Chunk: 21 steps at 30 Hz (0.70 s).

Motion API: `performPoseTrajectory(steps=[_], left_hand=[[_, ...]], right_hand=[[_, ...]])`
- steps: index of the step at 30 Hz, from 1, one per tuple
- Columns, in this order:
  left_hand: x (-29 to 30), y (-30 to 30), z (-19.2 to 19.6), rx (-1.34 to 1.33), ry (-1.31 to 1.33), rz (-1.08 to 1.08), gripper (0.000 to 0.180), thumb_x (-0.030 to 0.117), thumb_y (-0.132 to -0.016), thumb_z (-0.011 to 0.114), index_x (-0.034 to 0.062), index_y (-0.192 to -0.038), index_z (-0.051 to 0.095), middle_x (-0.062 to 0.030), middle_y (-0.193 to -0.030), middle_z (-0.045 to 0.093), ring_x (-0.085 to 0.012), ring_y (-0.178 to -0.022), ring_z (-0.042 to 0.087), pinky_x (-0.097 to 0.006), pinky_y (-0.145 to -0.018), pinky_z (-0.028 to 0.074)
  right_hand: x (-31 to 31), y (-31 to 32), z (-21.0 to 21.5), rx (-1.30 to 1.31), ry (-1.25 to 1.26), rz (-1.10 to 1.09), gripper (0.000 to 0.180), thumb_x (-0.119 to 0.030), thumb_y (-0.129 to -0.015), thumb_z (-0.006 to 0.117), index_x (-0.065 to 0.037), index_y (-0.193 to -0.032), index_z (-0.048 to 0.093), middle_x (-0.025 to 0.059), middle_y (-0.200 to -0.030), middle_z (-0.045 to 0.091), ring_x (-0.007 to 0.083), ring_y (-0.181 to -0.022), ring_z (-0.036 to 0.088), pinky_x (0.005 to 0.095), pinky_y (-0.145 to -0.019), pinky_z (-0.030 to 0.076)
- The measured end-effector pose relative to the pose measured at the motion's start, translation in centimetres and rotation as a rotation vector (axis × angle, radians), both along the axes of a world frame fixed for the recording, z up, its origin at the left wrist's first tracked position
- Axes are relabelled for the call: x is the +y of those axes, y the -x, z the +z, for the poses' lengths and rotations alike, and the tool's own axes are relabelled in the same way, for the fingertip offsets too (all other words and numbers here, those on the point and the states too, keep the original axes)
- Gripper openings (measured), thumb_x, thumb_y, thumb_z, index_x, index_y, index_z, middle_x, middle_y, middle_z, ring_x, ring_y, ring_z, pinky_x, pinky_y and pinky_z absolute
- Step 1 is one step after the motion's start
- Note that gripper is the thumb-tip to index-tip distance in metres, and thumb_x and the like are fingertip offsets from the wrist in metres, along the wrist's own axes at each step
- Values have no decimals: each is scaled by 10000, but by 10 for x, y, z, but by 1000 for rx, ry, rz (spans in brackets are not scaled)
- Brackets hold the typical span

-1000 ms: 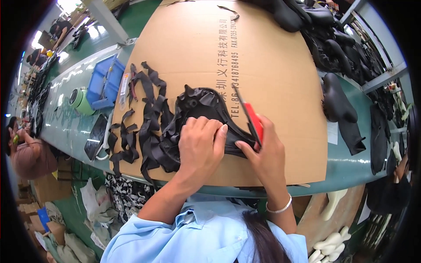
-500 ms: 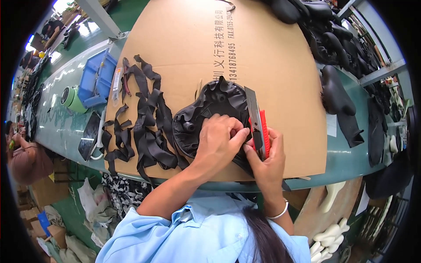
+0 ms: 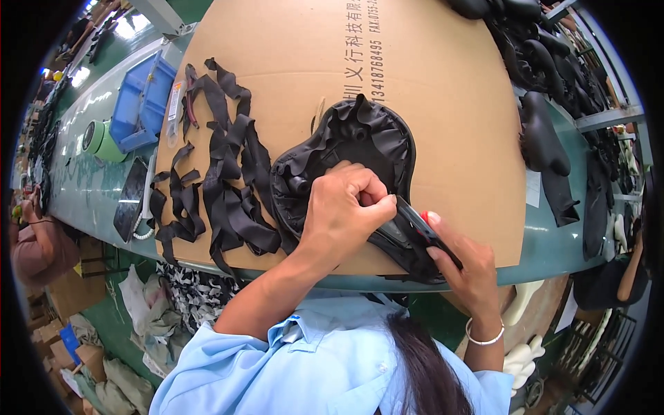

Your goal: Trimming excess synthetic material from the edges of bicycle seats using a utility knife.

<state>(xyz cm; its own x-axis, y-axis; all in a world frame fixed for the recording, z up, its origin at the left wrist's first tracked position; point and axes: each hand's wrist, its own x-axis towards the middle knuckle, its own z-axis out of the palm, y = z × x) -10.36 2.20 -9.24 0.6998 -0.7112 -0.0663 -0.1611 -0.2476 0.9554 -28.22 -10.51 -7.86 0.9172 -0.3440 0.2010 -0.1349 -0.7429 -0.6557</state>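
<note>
A black bicycle saddle [image 3: 387, 142] lies underside up on a cardboard sheet [image 3: 456, 138], its cover edge gathered in ruffles around the rim. Over its middle, my left hand [image 3: 340, 211] is closed in a pinch on the black cover material; the exact bit between the fingertips is hidden. My right hand [image 3: 472, 266] grips a red and black utility knife [image 3: 430, 232], which slants across the saddle's narrow end. The knife's tip is close to my left fingertips. Left of the saddle lie several cut black fabric strips [image 3: 232, 159].
At the left stand a blue plastic bin [image 3: 142, 104], a green roll [image 3: 104, 142] and a dark flat panel [image 3: 131, 197] on the green table [image 3: 79, 187]. More black saddles [image 3: 543, 135] are piled at the right, beside a metal frame [image 3: 609, 117]. Another person [image 3: 45, 242] sits far left.
My right hand has moved right and nearer to me. The knife has swung from nearly upright to a slant, its tip toward my left fingers. My left hand keeps its pinch.
</note>
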Motion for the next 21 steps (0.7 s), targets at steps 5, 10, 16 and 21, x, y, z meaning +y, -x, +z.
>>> performPoseTrajectory(steps=[5, 10, 16, 21], left_hand=[[3, -10, 3, 173, 88, -183, 133, 62, -728, 736, 5, -669, 631, 5, -672, 546, -63, -621, 480, -220, -574, 373], [1, -14, 6, 658, 290, -189, 99, 67, -772, 723, 15, -752, 641, 20, -723, 589, -33, -664, 510, -193, -612, 400], [-1, -20, -4, 773, 583, -146, 66, 75, -822, 677, 26, -827, 633, 12, -801, 613, -53, -766, 543, -216, -736, 425], [-11, -22, 3, 874, 713, -205, 146, 153, -790, 693, 45, -745, 605, -36, -765, 574, -150, -764, 547, -275, -794, 416]], right_hand=[[-24, 11, 15, 222, -128, 25, 487, -30, -777, 702, -101, -1251, 612, 129, -938, 688, 243, -724, 653, 317, -653, 506], [-20, 35, 37, 335, -166, 64, 460, -39, -797, 681, -100, -1247, 609, 162, -967, 693, 289, -806, 678, 320, -719, 513], [52, 69, 49, 411, -228, -308, 469, -68, -839, 668, -85, -1296, 565, 177, -949, 687, 256, -690, 664, 317, -597, 495], [90, 100, -4, 188, -121, -437, 488, -65, -863, 650, -45, -1333, 520, 149, -884, 678, 199, -603, 592, 298, -562, 483]])
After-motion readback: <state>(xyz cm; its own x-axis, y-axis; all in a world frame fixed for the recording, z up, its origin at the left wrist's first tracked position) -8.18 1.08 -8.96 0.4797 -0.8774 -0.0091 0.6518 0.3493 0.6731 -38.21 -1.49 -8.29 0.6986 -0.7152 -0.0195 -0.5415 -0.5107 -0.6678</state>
